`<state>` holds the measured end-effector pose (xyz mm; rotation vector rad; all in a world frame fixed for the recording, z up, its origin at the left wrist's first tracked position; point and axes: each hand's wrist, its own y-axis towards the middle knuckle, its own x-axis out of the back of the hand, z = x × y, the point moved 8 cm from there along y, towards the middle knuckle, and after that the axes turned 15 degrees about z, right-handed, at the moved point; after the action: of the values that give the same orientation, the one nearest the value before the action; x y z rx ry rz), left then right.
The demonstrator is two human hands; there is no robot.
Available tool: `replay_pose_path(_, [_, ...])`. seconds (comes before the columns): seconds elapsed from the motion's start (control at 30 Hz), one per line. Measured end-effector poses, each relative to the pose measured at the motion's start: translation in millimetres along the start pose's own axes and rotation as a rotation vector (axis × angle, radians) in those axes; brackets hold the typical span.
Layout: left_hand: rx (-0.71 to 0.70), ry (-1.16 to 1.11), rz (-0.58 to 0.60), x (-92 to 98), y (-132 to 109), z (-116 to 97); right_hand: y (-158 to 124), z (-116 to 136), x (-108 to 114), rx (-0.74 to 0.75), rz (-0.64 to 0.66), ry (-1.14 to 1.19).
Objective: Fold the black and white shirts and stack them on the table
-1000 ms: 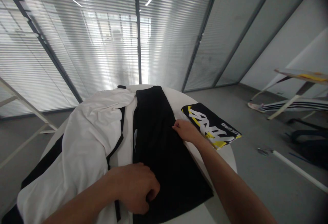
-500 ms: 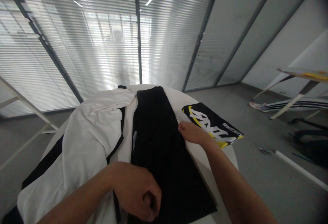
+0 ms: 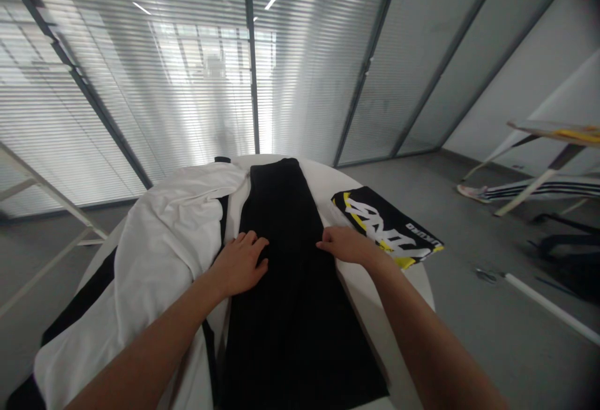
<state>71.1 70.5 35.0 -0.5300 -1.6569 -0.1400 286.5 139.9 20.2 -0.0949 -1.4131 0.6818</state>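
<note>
Black trousers (image 3: 285,329), folded lengthwise by the look of them, stretch from the far rim of a round white table (image 3: 323,175) toward me. My left hand (image 3: 242,263) rests on their left edge about midway, fingers spread over the cloth. Across from it, my right hand (image 3: 344,244) has its fingers closed on the right edge, thumb and fingertips at the fabric. A white garment with black trim (image 3: 164,235) lies rumpled on the left, under my left forearm. To the right of my right hand is a flat black, white and yellow printed piece (image 3: 384,225).
Blinds-covered glass panels (image 3: 197,97) stand behind the table. At the right, a person's leg in striped trousers (image 3: 544,190) extends under another table (image 3: 553,130). A white pole (image 3: 548,307) is low on the right, and a pale metal frame (image 3: 56,200) is at the left.
My left hand has gone from the near part of the trousers up to their left edge, its fingers opening out. My right hand has shifted slightly left; the near hem has moved a little left.
</note>
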Motion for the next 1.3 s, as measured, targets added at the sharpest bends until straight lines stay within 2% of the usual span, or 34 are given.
replay_pose_path(0.17, [0.062, -0.033, 0.066, 3.2, 0.8, 3.3, -14.1, 8.3, -0.9, 0.118, 0.132, 0.020])
replay_pose_path(0.33, [-0.024, 0.011, -0.072, 10.1, -0.6, -10.3, -26.9, 12.9, -1.1, 0.141, 0.215, 0.062])
replay_pose_path(0.43, [-0.108, 0.004, -0.099, 4.0, -2.7, -18.8, -27.7, 13.2, -6.2, 0.183, 0.241, 0.079])
replay_pose_path(0.6, [-0.139, -0.012, 0.021, -18.2, -1.7, -16.6, -26.6, 6.0, -15.3, 0.133, 0.231, 0.039])
replay_pose_path(0.73, [-0.128, -0.040, 0.109, -24.7, -2.2, -10.7, -34.4, 7.1, -15.7, 0.128, 0.240, 0.041])
replay_pose_path(0.8, [-0.139, -0.049, 0.133, -24.3, -3.3, -10.5, -35.5, 12.1, -12.9, 0.173, 0.218, 0.038])
replay_pose_path(0.87, [-0.159, -0.053, 0.152, -23.8, -4.6, -12.0, -31.5, 17.7, -7.0, 0.207, 0.135, 0.015])
replay_pose_path(1.03, [-0.168, -0.043, 0.166, -21.4, -6.7, -15.4, -14.0, 23.6, 12.7, 0.094, -0.269, -0.047])
replay_pose_path(1.1, [-0.164, -0.037, 0.144, -16.7, -6.6, -16.0, -6.7, 30.5, 6.9, 0.123, -0.267, -0.054])
replay_pose_path(1.2, [-0.140, -0.050, 0.064, -4.4, -4.4, -12.6, 0.1, 37.7, -6.5, 0.176, -0.148, -0.079])
replay_pose_path(1.3, [-0.104, -0.089, -0.034, 5.3, -0.5, -4.3, -1.9, 36.9, -3.6, 0.169, -0.156, -0.075])
